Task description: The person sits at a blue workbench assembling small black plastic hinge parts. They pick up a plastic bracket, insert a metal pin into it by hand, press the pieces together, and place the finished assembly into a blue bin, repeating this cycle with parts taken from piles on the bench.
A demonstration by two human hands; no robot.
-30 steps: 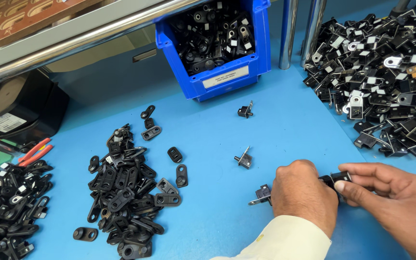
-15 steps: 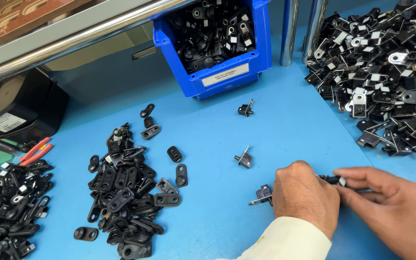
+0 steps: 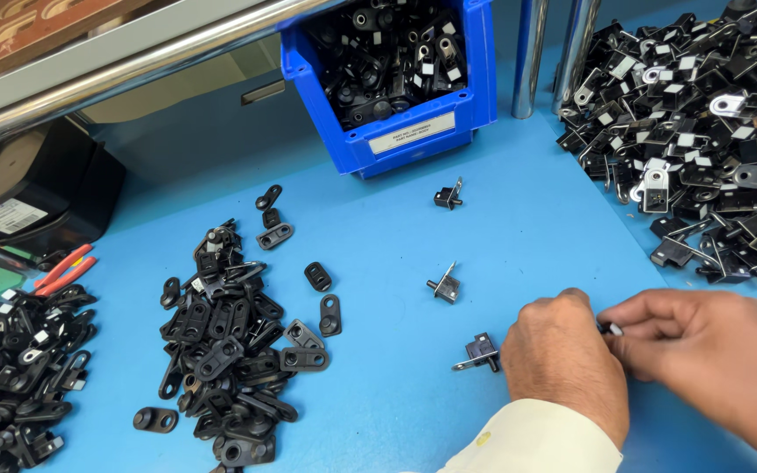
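Between your hands (image 3: 611,346): small black part (image 3: 610,329), pinched by both, fingers closed. Likely light, stiff; hold its edges.

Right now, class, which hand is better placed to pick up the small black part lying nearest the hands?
Probably the left. The left hand lies right beside the small black part, while the right hand, pinching a tiny piece, sits beyond the left hand.

L hand (image 3: 567,359) & R hand (image 3: 711,359) pinch small black part (image 3: 611,328) on blue table (image 3: 501,228).
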